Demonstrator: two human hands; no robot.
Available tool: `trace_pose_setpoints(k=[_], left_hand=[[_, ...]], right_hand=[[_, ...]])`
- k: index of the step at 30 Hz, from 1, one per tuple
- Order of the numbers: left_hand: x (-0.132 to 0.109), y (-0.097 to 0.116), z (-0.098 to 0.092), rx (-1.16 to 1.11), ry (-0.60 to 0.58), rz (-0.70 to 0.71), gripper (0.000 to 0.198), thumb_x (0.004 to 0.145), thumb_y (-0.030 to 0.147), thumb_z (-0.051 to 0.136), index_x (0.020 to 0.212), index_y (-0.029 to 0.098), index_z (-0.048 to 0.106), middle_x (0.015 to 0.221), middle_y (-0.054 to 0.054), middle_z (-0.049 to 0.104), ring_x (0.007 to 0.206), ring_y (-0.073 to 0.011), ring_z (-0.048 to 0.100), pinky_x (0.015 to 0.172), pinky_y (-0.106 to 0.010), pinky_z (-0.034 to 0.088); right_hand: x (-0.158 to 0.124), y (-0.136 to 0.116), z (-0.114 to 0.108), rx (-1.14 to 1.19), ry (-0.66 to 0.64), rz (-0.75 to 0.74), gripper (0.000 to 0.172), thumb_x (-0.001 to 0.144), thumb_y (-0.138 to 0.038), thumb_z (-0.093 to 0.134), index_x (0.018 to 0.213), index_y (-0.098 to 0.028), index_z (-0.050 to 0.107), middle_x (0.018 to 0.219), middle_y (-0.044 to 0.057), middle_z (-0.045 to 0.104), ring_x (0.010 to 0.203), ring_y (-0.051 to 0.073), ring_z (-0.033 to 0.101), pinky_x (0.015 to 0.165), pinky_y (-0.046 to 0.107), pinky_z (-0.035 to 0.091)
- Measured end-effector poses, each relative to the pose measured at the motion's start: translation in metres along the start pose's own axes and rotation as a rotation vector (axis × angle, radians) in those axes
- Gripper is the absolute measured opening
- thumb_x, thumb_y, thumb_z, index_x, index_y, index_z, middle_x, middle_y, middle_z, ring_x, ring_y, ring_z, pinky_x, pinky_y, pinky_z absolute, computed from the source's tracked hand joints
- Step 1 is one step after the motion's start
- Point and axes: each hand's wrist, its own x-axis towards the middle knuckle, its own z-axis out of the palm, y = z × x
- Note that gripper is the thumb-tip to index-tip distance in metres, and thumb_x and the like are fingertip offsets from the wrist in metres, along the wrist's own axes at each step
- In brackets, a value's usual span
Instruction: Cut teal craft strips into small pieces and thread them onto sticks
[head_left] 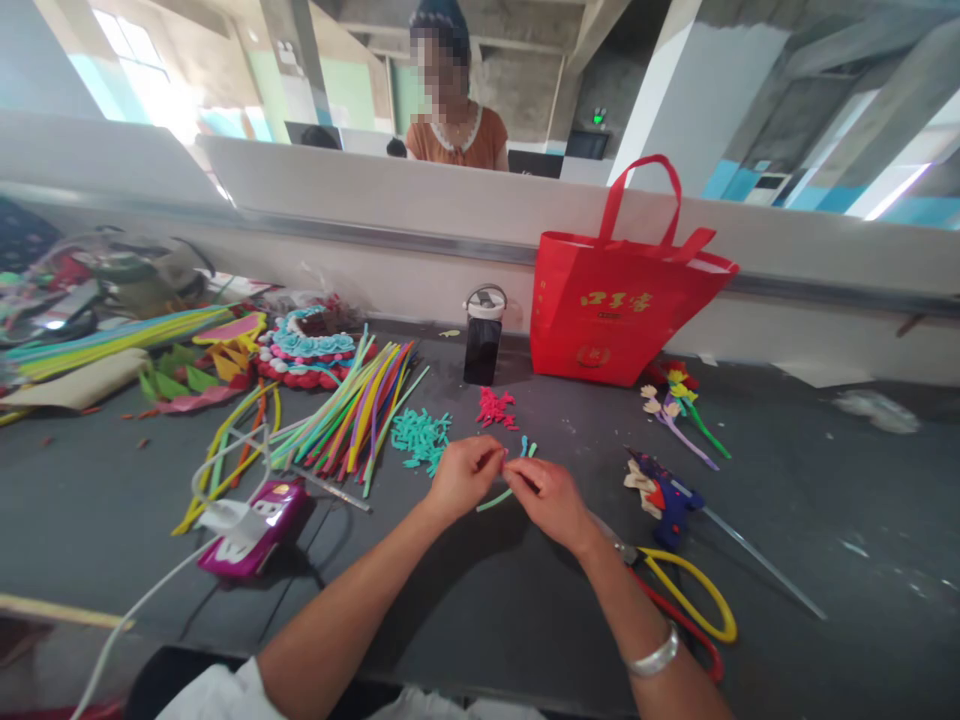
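My left hand (466,474) and my right hand (549,498) meet over the middle of the dark table. Both are closed in a pinch, fingertips almost touching, and a tiny pinkish bit shows between them, too small to name. Under the hands lies a pale green fuzzy stem (495,500), with a short blue piece (524,446) just beyond. A pile of short teal fuzzy pieces (420,438) is left of my left hand. Behind the hands is a smaller pile of pinkish-red pieces (496,408). Scissors with yellow and red handles (694,585) lie partly beneath my right forearm.
A blue glue gun (671,505) with a glue stick lies right, near fuzzy flowers (679,395). Behind stand a dark bottle (483,345) and a red bag (622,310). Left are pipe cleaners (360,410) and a purple power strip (262,530). Beyond the partition is a person (456,135).
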Motion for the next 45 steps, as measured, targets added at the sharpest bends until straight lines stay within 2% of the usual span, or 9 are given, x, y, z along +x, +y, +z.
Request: trace_pose_setpoints(k=[4,7,12,16,27,31,36,40,45], left_hand=[[-0.002,0.004,-0.001,0.112,-0.158,0.14,0.021,0.086,0.017,0.045,0.072,0.017,0.061,0.065,-0.001,0.057,0.063,-0.0117,0.051,0.061,-0.023,0.035],[-0.004,0.011,0.0,0.003,-0.243,0.168,0.021,0.087,0.021,0.047,0.076,0.016,0.063,0.066,0.0,0.058,0.062,-0.0111,0.05,0.061,-0.022,0.037],[-0.004,0.009,0.004,-0.231,-0.105,-0.029,0.027,0.088,0.034,0.051,0.077,0.014,0.066,0.067,0.0,0.06,0.061,-0.0109,0.05,0.058,-0.021,0.038],[-0.001,-0.002,0.007,-0.199,-0.019,-0.101,0.025,0.086,0.033,0.054,0.075,0.014,0.066,0.07,-0.001,0.064,0.066,-0.0124,0.055,0.062,-0.021,0.04],[0.0,-0.006,0.002,0.106,-0.182,0.093,0.02,0.084,0.013,0.047,0.077,0.016,0.065,0.073,-0.003,0.063,0.071,-0.0138,0.057,0.067,-0.023,0.04],[0.0,-0.002,-0.002,-0.036,-0.239,0.13,0.019,0.087,0.022,0.05,0.081,0.016,0.067,0.075,-0.003,0.064,0.07,-0.0129,0.057,0.067,-0.023,0.041],[0.0,-0.004,0.003,-0.296,-0.113,-0.049,0.023,0.086,0.033,0.055,0.078,0.014,0.067,0.07,-0.001,0.063,0.065,-0.0118,0.053,0.061,-0.021,0.04],[-0.001,-0.012,0.009,-0.195,-0.007,-0.091,0.02,0.085,0.029,0.056,0.074,0.015,0.066,0.067,0.0,0.062,0.063,-0.0117,0.052,0.06,-0.022,0.038],[-0.001,-0.014,0.008,0.004,-0.112,0.027,0.017,0.086,0.019,0.052,0.074,0.016,0.065,0.071,-0.001,0.063,0.069,-0.0124,0.055,0.065,-0.022,0.038]], right_hand=[[0.002,0.006,-0.01,-0.02,0.081,0.038,0.021,0.092,-0.028,0.047,0.083,-0.023,0.065,0.078,0.001,0.068,0.073,0.015,0.061,0.072,0.023,0.042],[0.005,0.014,-0.012,0.051,0.121,0.093,0.021,0.091,-0.03,0.048,0.08,-0.022,0.065,0.077,0.001,0.068,0.074,0.016,0.061,0.072,0.024,0.044],[0.007,0.019,-0.005,0.154,0.082,0.157,0.024,0.089,-0.033,0.05,0.076,-0.019,0.066,0.068,0.0,0.064,0.065,0.014,0.058,0.063,0.022,0.043],[0.005,0.016,0.002,0.062,0.016,0.097,0.023,0.089,-0.029,0.049,0.077,-0.02,0.067,0.068,0.0,0.063,0.064,0.013,0.056,0.062,0.022,0.04],[0.003,0.013,-0.002,0.025,0.048,0.08,0.015,0.084,-0.024,0.054,0.079,-0.02,0.067,0.069,0.001,0.064,0.064,0.014,0.056,0.064,0.023,0.042],[0.006,0.017,-0.006,0.176,0.128,0.16,0.016,0.084,-0.029,0.056,0.079,-0.02,0.068,0.076,0.002,0.068,0.072,0.016,0.061,0.071,0.024,0.045],[0.007,0.018,0.002,0.261,0.077,0.226,0.027,0.085,-0.037,0.055,0.071,-0.018,0.067,0.06,-0.002,0.06,0.058,0.013,0.054,0.056,0.021,0.04],[0.004,0.011,0.007,0.139,-0.01,0.12,0.026,0.087,-0.031,0.052,0.069,-0.018,0.066,0.061,-0.002,0.056,0.057,0.011,0.049,0.057,0.022,0.036],[0.003,0.004,-0.004,-0.018,-0.002,0.042,0.022,0.088,-0.026,0.051,0.069,-0.019,0.062,0.059,-0.002,0.051,0.057,0.012,0.046,0.058,0.022,0.035]])
